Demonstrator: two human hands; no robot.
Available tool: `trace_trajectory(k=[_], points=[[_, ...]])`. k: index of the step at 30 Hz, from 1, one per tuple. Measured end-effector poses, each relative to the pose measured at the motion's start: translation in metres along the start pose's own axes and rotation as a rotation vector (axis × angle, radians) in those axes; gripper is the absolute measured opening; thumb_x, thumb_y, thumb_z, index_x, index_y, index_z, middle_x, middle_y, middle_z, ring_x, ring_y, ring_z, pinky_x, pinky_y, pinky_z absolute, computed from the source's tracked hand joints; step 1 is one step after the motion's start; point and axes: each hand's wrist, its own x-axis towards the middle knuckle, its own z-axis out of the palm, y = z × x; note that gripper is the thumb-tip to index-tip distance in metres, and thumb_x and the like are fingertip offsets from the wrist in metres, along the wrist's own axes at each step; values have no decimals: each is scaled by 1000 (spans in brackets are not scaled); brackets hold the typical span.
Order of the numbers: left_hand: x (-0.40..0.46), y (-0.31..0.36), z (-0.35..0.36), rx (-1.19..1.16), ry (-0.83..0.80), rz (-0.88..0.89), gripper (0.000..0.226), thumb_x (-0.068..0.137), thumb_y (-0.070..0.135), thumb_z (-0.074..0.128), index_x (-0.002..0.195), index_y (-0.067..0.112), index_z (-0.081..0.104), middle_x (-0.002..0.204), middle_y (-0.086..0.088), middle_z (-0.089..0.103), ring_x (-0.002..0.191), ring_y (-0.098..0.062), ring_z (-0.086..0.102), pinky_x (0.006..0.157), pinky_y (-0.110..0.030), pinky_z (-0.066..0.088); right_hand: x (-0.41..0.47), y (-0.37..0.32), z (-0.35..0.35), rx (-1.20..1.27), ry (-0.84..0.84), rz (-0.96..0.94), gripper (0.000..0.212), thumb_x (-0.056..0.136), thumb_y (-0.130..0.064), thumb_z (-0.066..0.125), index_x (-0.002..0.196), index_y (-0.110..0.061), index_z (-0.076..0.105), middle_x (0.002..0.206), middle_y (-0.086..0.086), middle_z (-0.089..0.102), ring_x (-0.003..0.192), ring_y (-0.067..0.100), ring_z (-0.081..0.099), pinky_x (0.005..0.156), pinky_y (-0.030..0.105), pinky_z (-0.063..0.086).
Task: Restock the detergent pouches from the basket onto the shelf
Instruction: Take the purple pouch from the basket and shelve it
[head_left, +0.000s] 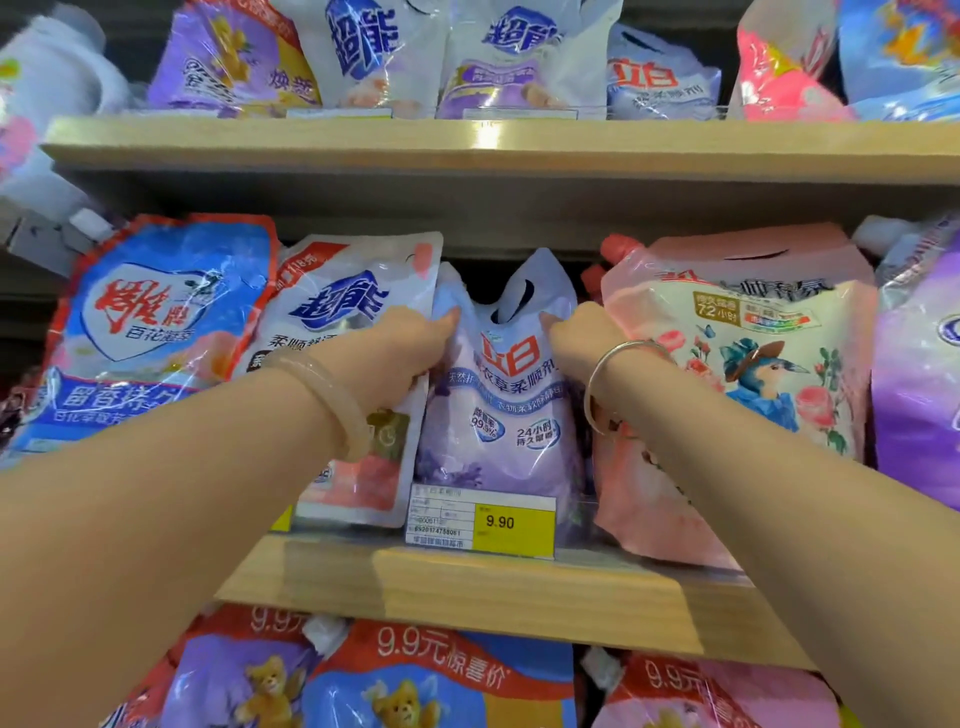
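Note:
A lavender detergent pouch (498, 410) with a cut-out handle stands upright on the middle wooden shelf (519, 587), squeezed between a white-and-pink pouch (353, 312) and a pink bird-print pouch (748, 353). My left hand (400, 353) grips the lavender pouch's left edge, thumb on its front near the top. My right hand (582, 338) grips its right edge, fingers tucked behind between it and the pink pouch. The basket is out of view.
A blue-and-red pouch (156, 332) leans at the left, a purple one (919, 395) at the right edge. A yellow 9.90 price tag (483, 519) sits below the lavender pouch. Upper shelf (519, 145) and lower row (441, 680) are packed with pouches.

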Motion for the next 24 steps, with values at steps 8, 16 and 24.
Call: trace_trajectory(k=[8,16,24], points=[[-1,4,-13,-287,-17,156,28,92,30,54,75,8,60,42,2,55,26,-1,46,30,-8,34,17,-17,-1,260,87,18,40,98,-14,41,133,4,40,136,21,49,125,33,48,83,28,43],[11,-13,-21,-420,198,140,37,93,27,52,68,2,54,65,-27,40,68,-41,53,61,-39,48,21,-26,-37,562,-194,-32,24,95,-29,49,96,-7,59,110,17,62,96,26,61,96,41,49],[9,-5,-24,-466,75,119,33,91,42,49,90,10,58,78,-3,61,72,-18,60,52,-26,51,28,-22,-45,-244,466,-355,20,92,-21,55,90,-5,66,108,23,64,103,38,58,76,36,41]])
